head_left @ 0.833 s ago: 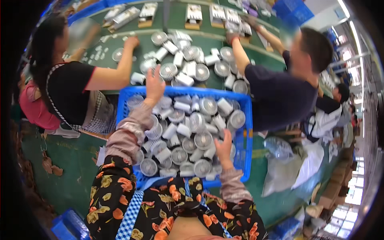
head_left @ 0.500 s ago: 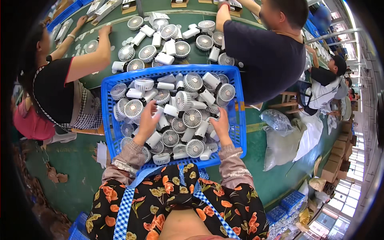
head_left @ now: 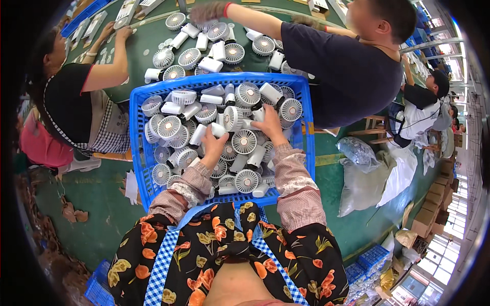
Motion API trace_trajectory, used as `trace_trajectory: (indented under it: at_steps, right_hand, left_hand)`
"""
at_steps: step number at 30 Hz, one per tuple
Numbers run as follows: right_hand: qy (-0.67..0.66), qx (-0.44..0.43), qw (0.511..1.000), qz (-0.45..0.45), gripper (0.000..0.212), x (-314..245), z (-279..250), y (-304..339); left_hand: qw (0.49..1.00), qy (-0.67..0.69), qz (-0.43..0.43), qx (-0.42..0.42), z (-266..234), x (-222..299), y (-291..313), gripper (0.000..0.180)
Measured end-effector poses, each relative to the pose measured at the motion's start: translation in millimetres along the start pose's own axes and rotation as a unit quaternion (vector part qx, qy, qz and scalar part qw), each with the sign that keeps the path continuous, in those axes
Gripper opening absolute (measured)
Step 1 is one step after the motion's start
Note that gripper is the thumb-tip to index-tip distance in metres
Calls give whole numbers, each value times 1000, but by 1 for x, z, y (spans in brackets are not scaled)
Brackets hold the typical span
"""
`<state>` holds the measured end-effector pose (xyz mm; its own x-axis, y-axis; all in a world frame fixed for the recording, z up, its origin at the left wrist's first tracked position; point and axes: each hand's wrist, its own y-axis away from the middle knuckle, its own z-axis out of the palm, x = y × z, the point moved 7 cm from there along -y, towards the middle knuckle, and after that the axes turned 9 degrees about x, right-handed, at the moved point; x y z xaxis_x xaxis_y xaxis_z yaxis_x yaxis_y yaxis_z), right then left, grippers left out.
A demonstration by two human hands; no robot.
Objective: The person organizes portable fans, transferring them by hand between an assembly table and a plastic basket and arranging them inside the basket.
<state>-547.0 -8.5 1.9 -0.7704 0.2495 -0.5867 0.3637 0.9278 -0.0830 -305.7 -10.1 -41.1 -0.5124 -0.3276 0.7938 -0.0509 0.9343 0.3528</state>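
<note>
A blue plastic basket (head_left: 137,148) full of white handheld fans (head_left: 244,142) stands in front of me, its far side against the green table. The fans lie jumbled, with round grilles and short white handles with black necks. Over the middle of the heap, my left hand (head_left: 213,148) has its fingers closed about the white end of a handheld fan (head_left: 219,130). Just to the right and farther in, my right hand (head_left: 270,125) pinches at the handle of another handheld fan (head_left: 233,118). Parts of both grips are hidden among the fans.
More fans (head_left: 189,58) lie on the green table (head_left: 148,48) beyond the basket. A co-worker in a dark shirt (head_left: 342,71) reaches a gloved hand over them; another person (head_left: 76,92) works at the left. Plastic sacks (head_left: 365,183) sit on the floor at right.
Both my hands have moved inward and closer together, the right one farther into the heap. The dark-shirted co-worker's arm has swung left across the table fans.
</note>
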Motion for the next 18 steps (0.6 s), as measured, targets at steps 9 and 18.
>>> trace_trajectory:
  at_steps: [9, 18]
  right_hand:
    - [-58, -137, 988, 42, 83, -17, 23, 20]
    - [-203, -81, 966, 137, 68, -4, 35, 32]
  left_hand:
    - [890, 344, -216, -206, 23, 31, 12, 66]
    - [800, 406, -325, -300, 21, 38, 0, 76]
